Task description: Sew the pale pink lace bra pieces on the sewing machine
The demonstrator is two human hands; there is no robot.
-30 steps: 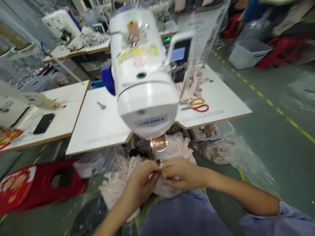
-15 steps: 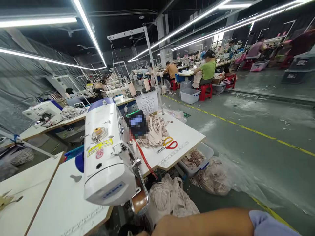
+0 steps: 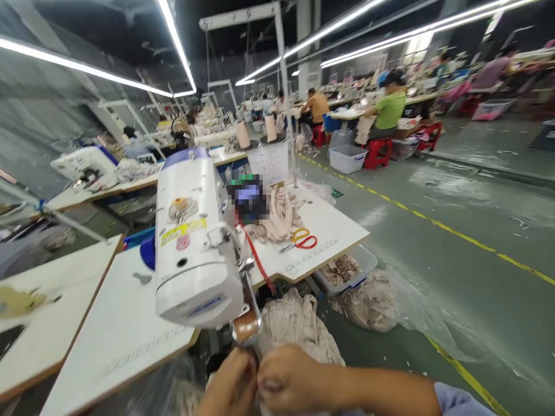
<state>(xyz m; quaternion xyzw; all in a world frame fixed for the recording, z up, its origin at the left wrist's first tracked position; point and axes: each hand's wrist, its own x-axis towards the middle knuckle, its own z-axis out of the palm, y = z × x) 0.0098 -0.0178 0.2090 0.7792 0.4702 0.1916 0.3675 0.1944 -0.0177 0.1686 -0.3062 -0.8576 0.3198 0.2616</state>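
My left hand (image 3: 232, 378) and my right hand (image 3: 297, 375) are side by side at the bottom middle, both with fingers curled closed. Whatever they hold is hidden and blurred. Just above them are the brown roller (image 3: 246, 326) and metal guide at the near end of a white sewing machine (image 3: 197, 289). Behind my right hand lies a heap of beige fabric strips (image 3: 297, 323), below the table edge.
Scissors with red and yellow handles (image 3: 303, 240) lie on the white tabletop (image 3: 333, 231) beside more beige strips (image 3: 281, 216). A plastic bin (image 3: 368, 260) and a bagged bundle (image 3: 368, 300) stand on the floor to the right. Co-workers sit at machines farther back.
My left hand has come into view beside my right hand, which shows more fully and higher. The view has tilted, with the machine shifting slightly right and up.
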